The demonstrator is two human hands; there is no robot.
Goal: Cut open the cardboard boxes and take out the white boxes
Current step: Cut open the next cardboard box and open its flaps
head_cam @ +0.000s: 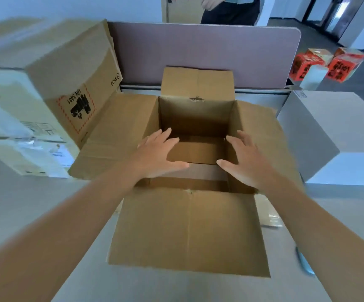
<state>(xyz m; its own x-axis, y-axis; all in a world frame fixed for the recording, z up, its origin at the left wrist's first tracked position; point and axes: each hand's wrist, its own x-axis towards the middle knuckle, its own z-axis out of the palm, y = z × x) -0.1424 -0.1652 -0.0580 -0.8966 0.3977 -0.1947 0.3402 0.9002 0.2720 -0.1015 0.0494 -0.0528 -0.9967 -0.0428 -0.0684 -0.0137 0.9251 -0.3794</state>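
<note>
An open cardboard box [189, 234] stands on the grey desk in front of me, all its flaps spread outward. Only brown cardboard shows inside it. My left hand [157, 154] hovers over the box's left side with straight, spread fingers, holding nothing. Over the right side my right hand [245, 159] mirrors it, fingers straight and empty too. A white box [338, 131] stands on the desk to the right of the cardboard box. A closed cardboard box [52, 83] with a red hatched label sits at the left.
A mauve partition [198, 53] closes the desk's far edge. Behind it a person [231, 9] stands. Red and orange cartons [327, 64] sit at the far right. A blue object [305, 261] lies near the desk's right edge. Pale packages [9, 118] lie beside the left box.
</note>
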